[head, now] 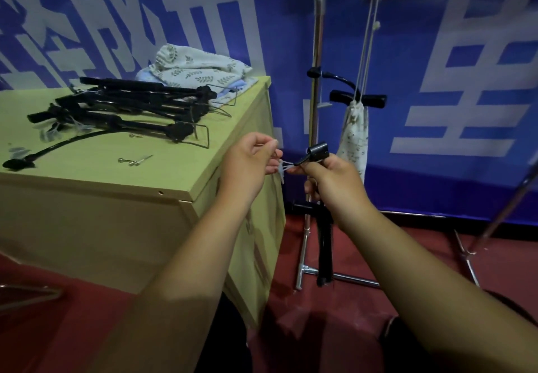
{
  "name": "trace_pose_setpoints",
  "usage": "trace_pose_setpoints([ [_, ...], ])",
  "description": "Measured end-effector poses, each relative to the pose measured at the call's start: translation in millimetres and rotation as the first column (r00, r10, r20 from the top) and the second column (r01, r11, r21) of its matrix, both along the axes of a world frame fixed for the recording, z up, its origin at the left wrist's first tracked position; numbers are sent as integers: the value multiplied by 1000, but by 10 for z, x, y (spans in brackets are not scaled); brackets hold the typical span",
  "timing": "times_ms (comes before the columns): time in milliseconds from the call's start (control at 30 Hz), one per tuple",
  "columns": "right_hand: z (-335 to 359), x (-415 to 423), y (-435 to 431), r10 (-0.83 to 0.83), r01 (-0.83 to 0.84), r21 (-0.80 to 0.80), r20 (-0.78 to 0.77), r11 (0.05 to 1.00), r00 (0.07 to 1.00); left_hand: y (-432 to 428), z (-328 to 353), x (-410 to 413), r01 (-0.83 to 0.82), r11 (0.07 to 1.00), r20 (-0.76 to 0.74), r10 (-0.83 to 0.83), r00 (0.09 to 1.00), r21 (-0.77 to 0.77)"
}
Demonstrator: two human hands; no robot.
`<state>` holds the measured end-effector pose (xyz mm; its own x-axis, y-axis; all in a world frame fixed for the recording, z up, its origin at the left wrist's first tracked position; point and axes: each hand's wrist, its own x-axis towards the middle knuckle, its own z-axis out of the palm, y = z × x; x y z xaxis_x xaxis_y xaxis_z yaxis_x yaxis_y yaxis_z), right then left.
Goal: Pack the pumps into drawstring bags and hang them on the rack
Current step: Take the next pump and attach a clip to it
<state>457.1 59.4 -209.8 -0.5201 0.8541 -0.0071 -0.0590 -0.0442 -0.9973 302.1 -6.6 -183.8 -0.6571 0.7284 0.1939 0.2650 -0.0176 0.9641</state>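
The left hand (250, 168) has its fingers curled, with thumb and forefinger pinching a thin white tie (281, 168). The tie runs across to the right hand (332, 183), which is closed round a black pump (324, 244). The two hands are close together, just off the table's near corner, with the tie stretched between them.

The pump hangs almost straight down from the right fist, so its long axis is vertical. Its nozzle head (318, 151) pokes up above the knuckles, and the barrel and crossbar drop towards the floor. As far as I can judge, the tie has to come off before this pump can be bagged. That calls for a pull to the left, away from the right hand that steadies it.

The folded drawstring bags (198, 71) lie at the far back edge of the table (102, 180), up and to the left, nearer the left hand. Between them and the hands is a heap of pumps (125, 107), lying roughly crosswise, so a reach for a bag has to pass over or round it. A loose hose (58, 146) and some small metal needles (132, 162) lie on the near part of the tabletop.

The rack (316, 52) stands right behind the hands. One filled bag (353, 139) already hangs from it by its cords (367, 37), with a pump handle (359, 100) sticking out of the top.
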Motion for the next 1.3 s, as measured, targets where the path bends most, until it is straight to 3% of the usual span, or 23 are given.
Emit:
trace_pose_setpoints([
  [433, -714, 33, 305, -52, 59, -95, 68, 994, 996, 369, -732, 20, 52, 995, 114, -43, 993, -84],
  [900, -876, -151, 419, -14, 24, -83, 120, 996, 993, 479, -1090, -159, 2, 996, 171, 13, 985, -87],
  [1300, -989, -253, 437, -15, 25, -98, 105, 995, 994, 435, -1149, -287, 67, 994, 185, -50, 981, -88],
])
